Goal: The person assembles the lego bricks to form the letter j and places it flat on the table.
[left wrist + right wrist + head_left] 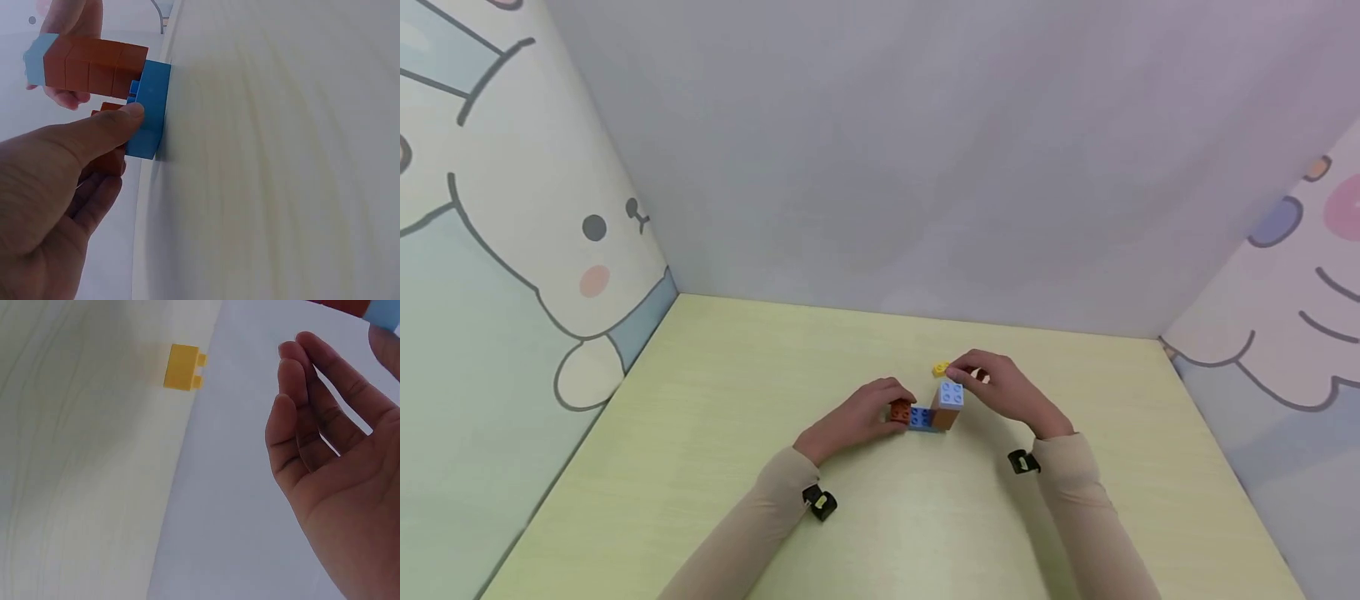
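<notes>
My left hand (863, 414) grips the left end of a toy brick build. Its thumb presses the side of the blue base brick (152, 112), and its fingers bend round a short orange-brown brick (900, 412) on top. At the base's right end rises a tower of stacked orange-brown bricks (100, 65), topped by a light blue brick (951, 393). My right hand (1006, 390) hovers beside the tower's top, fingers loosely bent and apart from the thumb, with nothing seen between them. The thumb is near the light blue brick; contact cannot be told.
A small yellow brick (181, 367) stands alone on the pale wooden table (760, 358), just behind the tower. A grey wall (880, 167) rises at the table's back edge, and panels with cartoon drawings flank both sides.
</notes>
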A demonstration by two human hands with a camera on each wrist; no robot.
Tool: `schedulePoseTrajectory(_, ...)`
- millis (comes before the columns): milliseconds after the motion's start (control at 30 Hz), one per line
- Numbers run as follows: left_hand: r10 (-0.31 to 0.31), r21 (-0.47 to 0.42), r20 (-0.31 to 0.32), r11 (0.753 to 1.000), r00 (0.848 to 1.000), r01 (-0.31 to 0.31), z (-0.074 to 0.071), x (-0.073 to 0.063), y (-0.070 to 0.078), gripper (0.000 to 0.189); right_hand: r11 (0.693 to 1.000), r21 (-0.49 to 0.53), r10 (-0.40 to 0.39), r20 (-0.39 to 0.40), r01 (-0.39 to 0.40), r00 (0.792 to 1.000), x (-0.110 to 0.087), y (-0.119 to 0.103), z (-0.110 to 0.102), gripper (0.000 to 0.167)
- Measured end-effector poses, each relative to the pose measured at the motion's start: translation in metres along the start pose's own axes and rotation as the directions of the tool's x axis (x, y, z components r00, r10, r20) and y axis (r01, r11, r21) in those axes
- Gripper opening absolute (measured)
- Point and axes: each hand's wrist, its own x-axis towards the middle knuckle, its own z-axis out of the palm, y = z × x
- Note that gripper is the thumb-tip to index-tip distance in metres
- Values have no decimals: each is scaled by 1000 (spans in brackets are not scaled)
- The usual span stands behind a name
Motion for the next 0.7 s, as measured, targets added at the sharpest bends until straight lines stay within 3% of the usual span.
schedulePoseTrajectory(267,7,-21,13,1000,1000,-7,-3,-1,0,41,998,26,62,-2,-62,998,-10,-1,-5,27)
schedulePoseTrajectory(700,-8,-82,22,997,1000,10,-6,-4,-1,41,1000,0,-7,-38,7,999,-4,-2,-4,34)
